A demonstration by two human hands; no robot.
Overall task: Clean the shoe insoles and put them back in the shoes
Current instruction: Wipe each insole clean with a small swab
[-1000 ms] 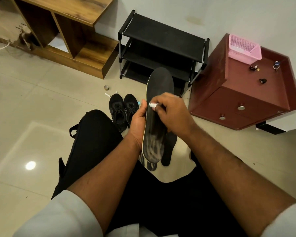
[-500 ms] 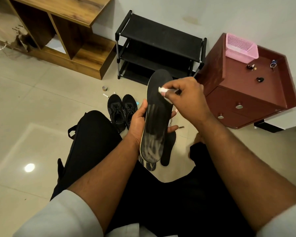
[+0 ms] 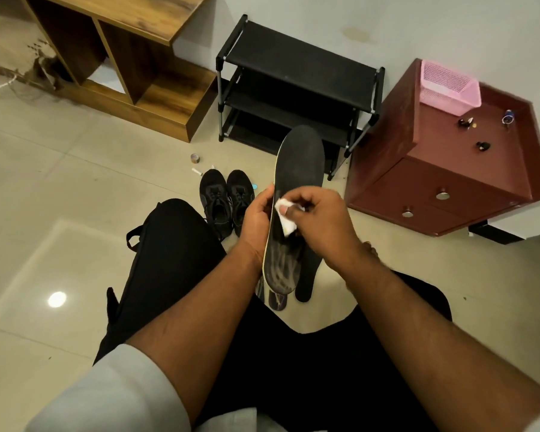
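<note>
Two insoles out, one pair of shoes waiting on the floor, set side by side before the shoe rack for refitting. Held insole: upright over the lap, toe up, face turned to the wiper. Second insole: flat on the floor beneath, parked within reach. Left hand: wrapped round the insole's left edge, bracing it against the rubbing. Right hand: pinching a white wipe, pressed to the insole's middle.
</note>
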